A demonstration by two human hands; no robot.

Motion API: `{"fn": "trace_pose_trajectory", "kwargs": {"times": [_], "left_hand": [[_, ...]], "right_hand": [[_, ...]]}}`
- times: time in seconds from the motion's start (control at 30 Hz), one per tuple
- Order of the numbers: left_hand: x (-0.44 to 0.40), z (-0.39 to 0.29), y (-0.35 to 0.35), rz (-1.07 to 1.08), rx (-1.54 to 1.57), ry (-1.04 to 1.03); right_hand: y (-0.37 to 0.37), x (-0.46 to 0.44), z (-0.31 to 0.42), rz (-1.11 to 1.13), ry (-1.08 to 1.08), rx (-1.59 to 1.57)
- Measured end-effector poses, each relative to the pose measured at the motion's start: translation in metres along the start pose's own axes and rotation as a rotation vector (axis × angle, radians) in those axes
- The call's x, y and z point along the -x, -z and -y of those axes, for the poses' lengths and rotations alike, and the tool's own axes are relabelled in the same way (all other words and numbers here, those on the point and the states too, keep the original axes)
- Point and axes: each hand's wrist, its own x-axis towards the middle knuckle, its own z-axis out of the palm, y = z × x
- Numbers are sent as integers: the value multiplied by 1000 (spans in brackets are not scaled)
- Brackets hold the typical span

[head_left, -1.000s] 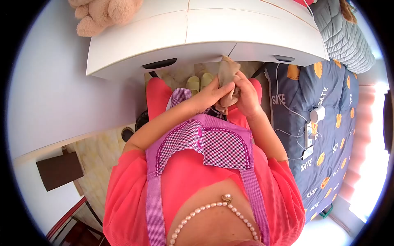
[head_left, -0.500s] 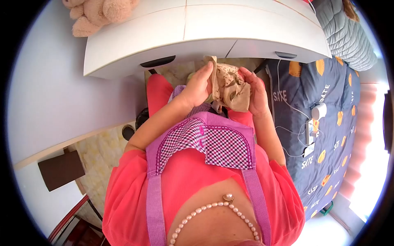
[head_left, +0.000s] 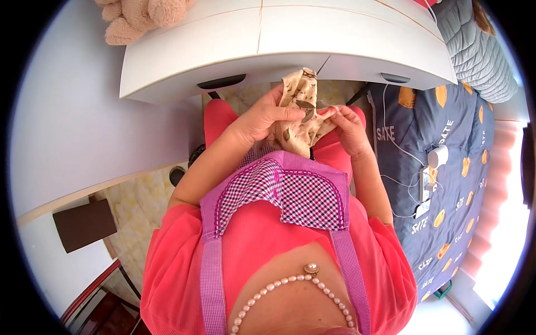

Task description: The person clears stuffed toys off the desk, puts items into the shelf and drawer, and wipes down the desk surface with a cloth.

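A beige cloth (head_left: 300, 120) with a brown leaf print hangs bunched between my hands, above my lap. My left hand (head_left: 263, 116) grips its left side, the thumb lying across the front of the fabric. At the cloth's right side, my right hand (head_left: 350, 129) pinches a corner and draws it out taut. Folds hide the cloth's full shape. Behind its lower end is the purple checked apron (head_left: 310, 201) that I wear.
A white desk (head_left: 212, 33) with drawers stands just beyond my hands. On its left sits a plush toy (head_left: 145, 19). To the right lies a dark printed bedspread (head_left: 407, 117) with a white power strip (head_left: 425, 181) and cables on it.
The cloth has been turned and pulled into a longer shape, its top end now higher. My right hand has gone from spread fingers beside it to a pinch on its corner.
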Motion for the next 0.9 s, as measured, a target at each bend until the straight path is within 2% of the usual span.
{"fn": "trace_pose_trajectory", "kwargs": {"times": [0.03, 0.07, 0.17, 0.23, 0.3, 0.33, 0.43, 0.47, 0.57, 0.63, 0.7, 0.8, 0.9], "left_hand": [[-1, -1, 2, -9, -24, -14], [-3, -3, 5, -18, -47, -29], [-2, -4, 3, -96, -94, -107], [-14, -1, 23, -152, -108, -164], [-13, -4, 26, -166, -139, -262], [-12, -7, 27, -164, -115, -303], [-7, -15, 28, -101, -49, -424], [-4, -19, 25, -87, -16, -448], [0, -33, 10, -10, 7, -464], [1, -39, 1, 46, 47, -457], [2, -41, -11, 61, 109, -422], [3, -42, -24, 101, 199, -375], [1, -39, -37, 151, 249, -351]], "right_hand": [[5, 0, 3, 6, 17, 3], [8, 2, 5, -77, 111, 85], [13, 7, 24, -146, 239, 353], [27, -4, 20, -235, 270, 390], [38, -2, 25, -325, 304, 412], [40, 0, 27, -436, 326, 393], [50, 1, 38, -487, 326, 124], [54, 1, 36, -522, 310, 233], [77, -2, 21, -391, 199, 888], [66, -3, 10, -174, 128, 963], [46, -2, 9, 14, 126, 1209], [5, -4, 16, -51, 83, 1040], [-29, 3, 31, 276, 275, 664]]}}
